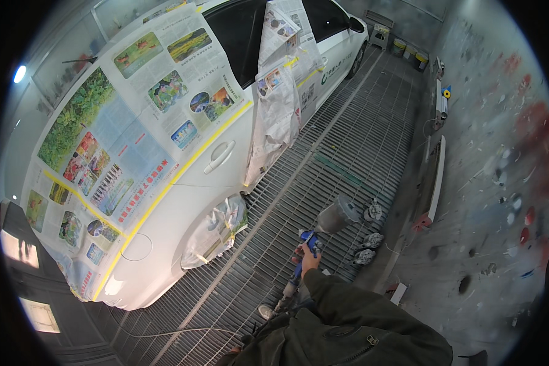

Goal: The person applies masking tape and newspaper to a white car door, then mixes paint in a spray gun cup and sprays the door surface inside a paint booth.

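Note:
My right hand [311,261] is closed around the handle of a blue spray gun [309,236], held low over the grated floor. The gun's translucent grey paint cup [338,215] tilts away to the upper right. At the lower edge a little of my left hand [234,350] shows beside my dark jacket; its fingers are hidden. To the left stands a white car [183,189], its rear side largely covered with newspaper [134,122] edged in yellow tape [186,172]. The rear wheel [216,235] is wrapped in paper. A bare white panel with a door handle [219,156] lies below the tape.
A thin hose [183,332] runs over the floor grating [348,146]. Several crumpled wrapped bundles [366,249] lie right of the gun. A long pale panel piece [432,183] leans by the paint-spattered wall [500,201]. Buckets [399,47] and a stool [380,35] stand far back.

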`<control>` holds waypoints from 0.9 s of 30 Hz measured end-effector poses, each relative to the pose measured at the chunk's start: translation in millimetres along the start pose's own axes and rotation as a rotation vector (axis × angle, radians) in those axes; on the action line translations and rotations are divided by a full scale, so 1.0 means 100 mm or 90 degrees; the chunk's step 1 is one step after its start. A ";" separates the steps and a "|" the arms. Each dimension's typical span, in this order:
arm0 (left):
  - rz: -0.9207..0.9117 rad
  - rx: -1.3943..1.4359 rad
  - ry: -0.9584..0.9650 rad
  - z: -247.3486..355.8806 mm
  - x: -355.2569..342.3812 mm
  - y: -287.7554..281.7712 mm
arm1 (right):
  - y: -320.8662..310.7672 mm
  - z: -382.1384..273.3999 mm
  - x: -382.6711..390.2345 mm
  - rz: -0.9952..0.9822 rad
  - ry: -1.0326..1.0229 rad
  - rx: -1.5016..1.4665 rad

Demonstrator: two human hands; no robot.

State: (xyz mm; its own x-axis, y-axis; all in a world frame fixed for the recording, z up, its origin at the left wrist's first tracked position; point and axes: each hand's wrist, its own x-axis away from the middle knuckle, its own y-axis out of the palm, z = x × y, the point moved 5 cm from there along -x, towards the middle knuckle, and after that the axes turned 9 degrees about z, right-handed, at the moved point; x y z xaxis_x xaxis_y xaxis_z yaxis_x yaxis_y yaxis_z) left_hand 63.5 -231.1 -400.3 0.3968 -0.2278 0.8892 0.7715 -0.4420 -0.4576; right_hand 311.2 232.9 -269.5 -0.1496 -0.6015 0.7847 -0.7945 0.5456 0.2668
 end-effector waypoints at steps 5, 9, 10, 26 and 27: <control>-0.007 -0.010 0.003 0.00 0.00 -0.03 | -0.02 -0.02 -0.12 0.011 -0.010 0.001; -0.017 -0.013 0.006 0.00 0.01 0.01 | 0.02 -0.09 -0.08 -0.036 -0.019 0.009; -0.021 -0.014 0.007 0.01 0.01 0.03 | 0.04 -0.12 -0.05 -0.030 -0.028 0.022; 0.057 0.051 0.084 -0.45 0.00 0.56 | 0.20 -0.10 0.38 0.013 0.011 0.034; 0.047 0.054 0.088 -0.35 0.01 0.51 | 0.17 -0.10 0.30 0.007 0.010 0.034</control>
State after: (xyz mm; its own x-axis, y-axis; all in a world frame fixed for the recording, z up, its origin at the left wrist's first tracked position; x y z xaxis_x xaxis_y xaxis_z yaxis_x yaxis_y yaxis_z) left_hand 86.0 -283.8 -422.7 0.3858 -0.3761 0.8424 0.7843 -0.3471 -0.5142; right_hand 299.4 229.8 -235.5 -0.1494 -0.5857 0.7966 -0.8234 0.5197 0.2277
